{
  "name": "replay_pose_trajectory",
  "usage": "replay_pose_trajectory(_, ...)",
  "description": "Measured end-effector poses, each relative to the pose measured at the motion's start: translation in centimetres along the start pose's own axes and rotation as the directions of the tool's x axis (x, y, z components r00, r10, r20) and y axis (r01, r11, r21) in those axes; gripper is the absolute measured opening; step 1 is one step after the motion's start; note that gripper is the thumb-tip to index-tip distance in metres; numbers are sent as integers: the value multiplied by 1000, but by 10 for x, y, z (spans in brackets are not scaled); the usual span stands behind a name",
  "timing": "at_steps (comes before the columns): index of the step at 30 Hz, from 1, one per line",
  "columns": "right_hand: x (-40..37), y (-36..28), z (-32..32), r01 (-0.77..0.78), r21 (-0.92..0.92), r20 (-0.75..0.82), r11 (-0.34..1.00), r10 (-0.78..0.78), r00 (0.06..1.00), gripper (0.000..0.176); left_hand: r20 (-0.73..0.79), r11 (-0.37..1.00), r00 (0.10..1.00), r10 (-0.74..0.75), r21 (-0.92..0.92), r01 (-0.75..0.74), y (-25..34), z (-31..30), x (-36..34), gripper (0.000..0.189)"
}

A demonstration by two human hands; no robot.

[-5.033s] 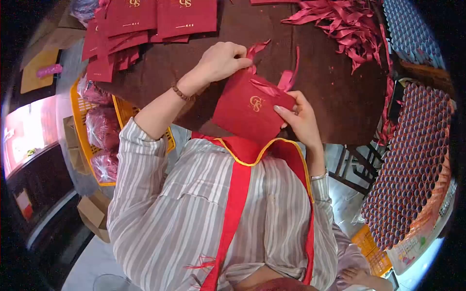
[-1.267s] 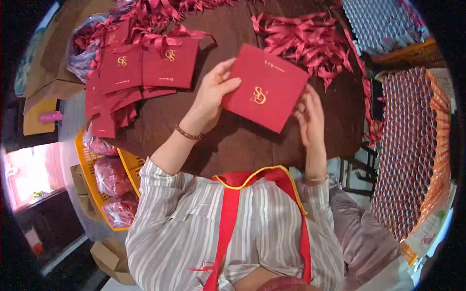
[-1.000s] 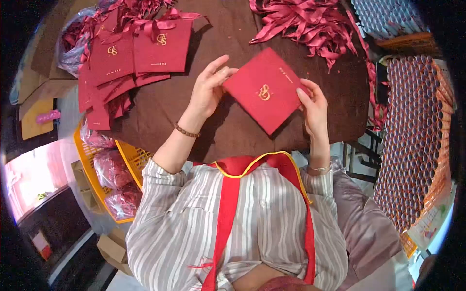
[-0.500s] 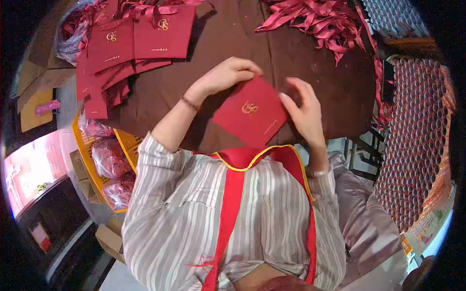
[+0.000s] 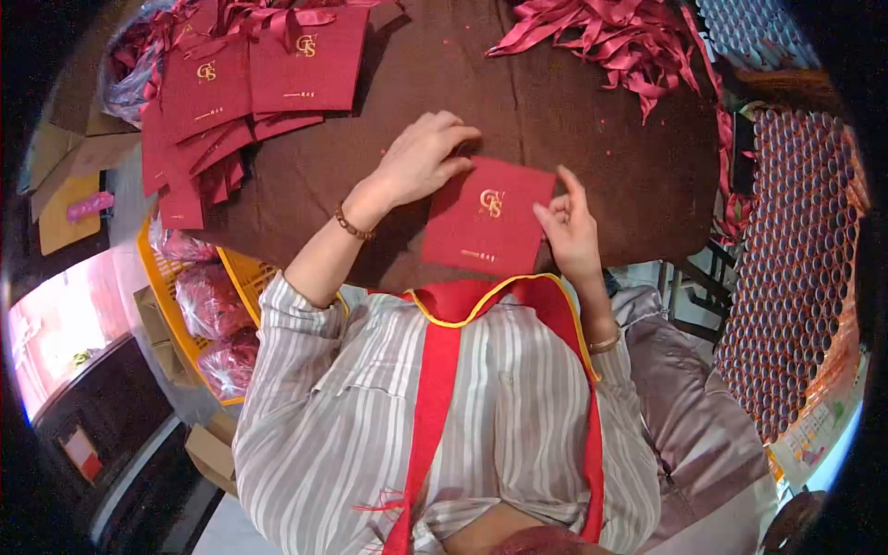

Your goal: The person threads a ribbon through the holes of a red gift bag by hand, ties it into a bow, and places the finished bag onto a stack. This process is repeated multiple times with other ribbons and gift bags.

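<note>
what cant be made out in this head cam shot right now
All in the head view:
Back of the red bag: faces away from the camera.
Small lettering under its gold logo: too small to read.
Far end of the ribbon pile: cut off by the top edge.
Exact contents of the plastic bags: obscured by shiny, creased wrapping.

Apparent packing workshop, red bags (image 5: 308, 69) stacked at 11 o'clock, ribbon heap (image 5: 612, 42) at 1, orange crate (image 5: 248, 279) at 9.
</note>
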State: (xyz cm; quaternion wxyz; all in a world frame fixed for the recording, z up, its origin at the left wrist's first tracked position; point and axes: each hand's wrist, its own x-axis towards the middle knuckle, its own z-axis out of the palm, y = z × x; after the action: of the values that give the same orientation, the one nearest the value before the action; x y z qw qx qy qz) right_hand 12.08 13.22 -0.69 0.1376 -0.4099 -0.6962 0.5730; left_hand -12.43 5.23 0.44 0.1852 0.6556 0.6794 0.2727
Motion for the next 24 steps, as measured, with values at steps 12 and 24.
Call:
replay_pose_trajectory(12,7,-13,4,479,-665,171,573,-507,845,38,120,998,991,59,-44,-54,9,9,-22,23)
replay_pose_trajectory(24,9,-38,10,515,-687,223,513,-525,821,32,188,979,970,152,-166,-121,18,-9,-1,12)
